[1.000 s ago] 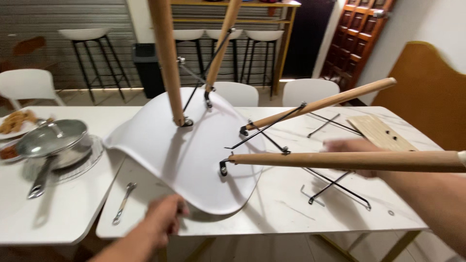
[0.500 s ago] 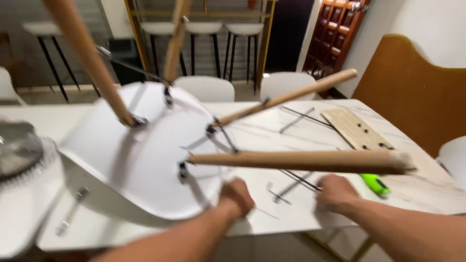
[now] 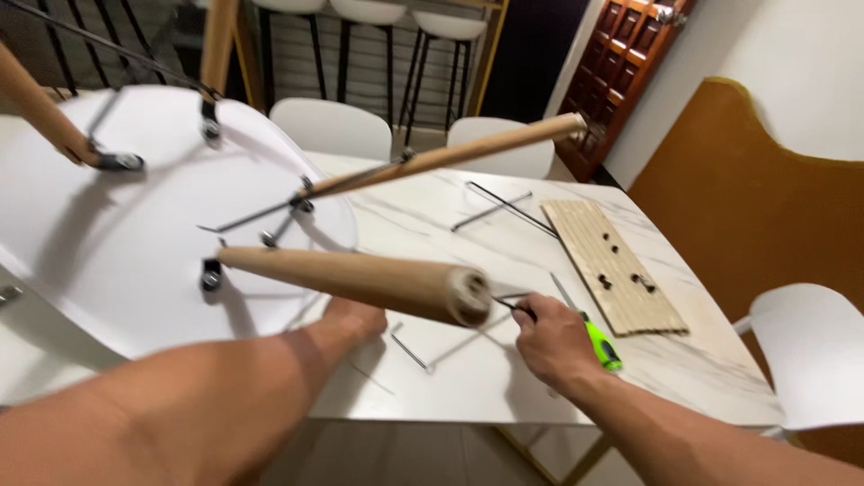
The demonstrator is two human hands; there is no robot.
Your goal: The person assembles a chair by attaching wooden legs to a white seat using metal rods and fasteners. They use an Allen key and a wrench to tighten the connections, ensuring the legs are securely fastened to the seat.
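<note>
Left hand lies flat with forearm stretched forward; right hand has fingers curled in a pinch.

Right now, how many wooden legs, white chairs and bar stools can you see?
Wooden legs on the upturned chair: 4
Other white chairs: 3
Bar stools: 3
Total: 10

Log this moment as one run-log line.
left hand: on table by upturned white chair | right hand: pinching thin black rod | green screwdriver beside it
</note>
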